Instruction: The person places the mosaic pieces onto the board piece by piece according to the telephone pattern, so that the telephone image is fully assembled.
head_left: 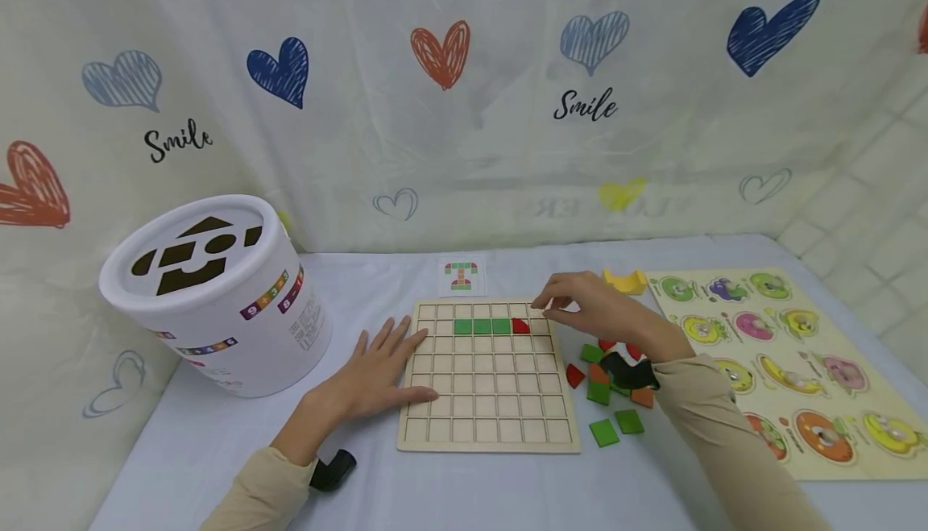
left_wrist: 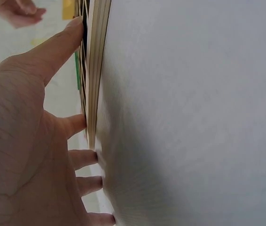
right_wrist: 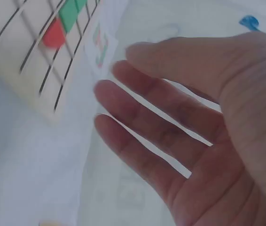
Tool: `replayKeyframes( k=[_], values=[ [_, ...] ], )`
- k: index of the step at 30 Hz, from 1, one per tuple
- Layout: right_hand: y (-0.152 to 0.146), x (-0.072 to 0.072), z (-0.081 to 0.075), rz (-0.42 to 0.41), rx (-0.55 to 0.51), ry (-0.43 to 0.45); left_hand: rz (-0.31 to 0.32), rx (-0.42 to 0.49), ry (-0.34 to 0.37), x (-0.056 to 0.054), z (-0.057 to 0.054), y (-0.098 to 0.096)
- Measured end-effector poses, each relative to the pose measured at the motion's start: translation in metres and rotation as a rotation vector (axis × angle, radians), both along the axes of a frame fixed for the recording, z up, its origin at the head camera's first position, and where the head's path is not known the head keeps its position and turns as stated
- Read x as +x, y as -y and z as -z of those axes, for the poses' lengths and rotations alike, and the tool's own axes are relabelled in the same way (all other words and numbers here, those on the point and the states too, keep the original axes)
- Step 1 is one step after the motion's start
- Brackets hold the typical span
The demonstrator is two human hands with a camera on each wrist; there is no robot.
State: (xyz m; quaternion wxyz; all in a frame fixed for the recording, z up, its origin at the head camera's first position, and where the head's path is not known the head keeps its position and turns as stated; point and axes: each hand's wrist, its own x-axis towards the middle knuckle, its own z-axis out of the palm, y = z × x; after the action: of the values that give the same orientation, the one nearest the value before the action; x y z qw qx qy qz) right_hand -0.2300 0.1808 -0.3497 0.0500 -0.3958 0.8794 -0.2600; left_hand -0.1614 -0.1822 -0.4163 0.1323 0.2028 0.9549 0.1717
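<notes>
A wooden grid board (head_left: pixel 496 407) lies on the table. In one of its upper rows sit several tiles: a run of green square tiles (head_left: pixel 482 327) with a red quarter-round tile (head_left: pixel 520 326) at its right end. My left hand (head_left: pixel 373 376) rests spread at the board's left edge, thumb and index finger on the board, the other fingers on the cloth beside it. Above the board's upper right corner hovers my right hand (head_left: pixel 605 309), fingers loosely bent. In the right wrist view nothing shows between its thumb and fingers (right_wrist: pixel 137 110).
Loose green, red and orange tiles (head_left: pixel 604 433) lie right of the board, partly under the right wrist. Behind the board is a pattern card (head_left: pixel 461 276). A white tub (head_left: pixel 210 305) stands at left; a fruit puzzle board (head_left: pixel 790 426) and a yellow piece (head_left: pixel 625 282) are at right.
</notes>
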Motion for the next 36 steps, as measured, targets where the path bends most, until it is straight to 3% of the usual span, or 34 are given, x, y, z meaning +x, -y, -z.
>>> replayKeyframes(
  k=[8,15,30,36],
  values=[
    [-0.044,0.009,0.01,0.079,0.081,0.116,-0.006,-0.001,0.006,0.0,0.0,0.0],
    [-0.051,0.01,0.027,0.03,0.059,0.226,0.001,0.001,-0.002,-0.001,0.001,0.0],
    [-0.062,0.009,0.023,0.101,0.134,0.146,0.001,0.006,-0.009,-0.001,0.001,0.0],
    [-0.072,0.004,0.029,0.072,0.12,0.089,0.0,-0.001,-0.011,-0.001,0.002,0.0]
  ],
)
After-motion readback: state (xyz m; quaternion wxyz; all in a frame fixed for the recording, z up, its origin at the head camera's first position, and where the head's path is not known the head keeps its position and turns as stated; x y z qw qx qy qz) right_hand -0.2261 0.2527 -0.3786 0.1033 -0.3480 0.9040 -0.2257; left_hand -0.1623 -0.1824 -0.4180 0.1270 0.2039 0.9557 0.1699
